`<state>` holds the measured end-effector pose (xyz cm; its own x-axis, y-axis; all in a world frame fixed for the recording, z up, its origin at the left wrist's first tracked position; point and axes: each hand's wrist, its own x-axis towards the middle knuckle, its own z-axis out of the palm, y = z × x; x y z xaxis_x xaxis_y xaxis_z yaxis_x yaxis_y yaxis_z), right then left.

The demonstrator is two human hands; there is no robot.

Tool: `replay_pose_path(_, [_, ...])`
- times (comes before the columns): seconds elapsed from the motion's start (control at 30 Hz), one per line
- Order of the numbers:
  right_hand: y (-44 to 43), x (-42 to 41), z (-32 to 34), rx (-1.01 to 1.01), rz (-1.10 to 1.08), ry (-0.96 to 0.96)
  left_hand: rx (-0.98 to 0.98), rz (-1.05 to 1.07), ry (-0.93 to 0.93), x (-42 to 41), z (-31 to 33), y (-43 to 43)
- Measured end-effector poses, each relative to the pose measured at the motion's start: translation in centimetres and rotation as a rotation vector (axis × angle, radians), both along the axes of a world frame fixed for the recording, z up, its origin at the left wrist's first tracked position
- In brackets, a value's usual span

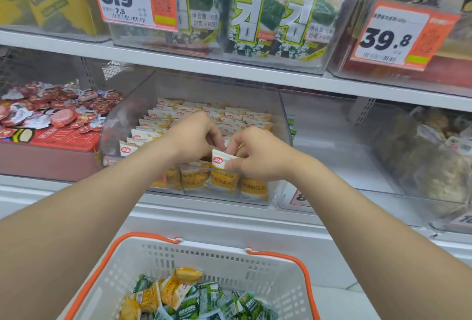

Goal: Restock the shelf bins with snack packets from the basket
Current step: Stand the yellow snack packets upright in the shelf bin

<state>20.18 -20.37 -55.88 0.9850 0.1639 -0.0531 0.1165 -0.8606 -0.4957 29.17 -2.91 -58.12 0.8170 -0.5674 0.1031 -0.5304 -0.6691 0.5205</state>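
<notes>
Two hands are at work at the front of the clear bin on the middle shelf, as seen from the head camera. The right hand pinches one yellow packet near its white top edge, holding it upright just above the front row. The left hand reaches into the same bin, fingers curled down among the rows of packets; whether it grips anything cannot be told. The basket sits below the shelf, with loose packets, yellow and green, lying in it. Judgement: the yellow packet looks light, thin and pliable, with a slick skin and loose contents that a hard squeeze could crush. The flat sealed top edge appears the safest hold, with only light pressure on the filled middle.
</notes>
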Motion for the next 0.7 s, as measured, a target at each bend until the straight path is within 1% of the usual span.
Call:
replay_pose_path(0.2, [0.6,0.6,0.9,-0.124,0.107,0.027,-0.014,-0.082,0.022,0.3,-0.3,0.6])
replay_pose_path(0.3, [1.0,1.1,0.8,-0.158,0.12,0.072,0.036,-0.151,-0.003,0.2,-0.2,0.8])
replay_pose_path(0.4, [1.2,1.7,0.5,-0.256,0.132,-0.023,0.09,-0.161,-0.024,0.1,0.0,0.7])
replay_pose_path(0.53, [0.7,2.1,0.7,-0.292,0.161,-0.036,0.129,-0.178,0.026,0.2,0.3,0.6])
replay_pose_path(0.63, [-0.2,2.1,1.7,-0.209,0.104,-0.102,0.151,-0.187,0.066,-0.2,0.4,0.9])
replay_pose_path(0.7, [-0.7,1.9,2.0,-0.164,0.056,-0.134,0.092,-0.132,0.046,-0.3,0.6,1.2])
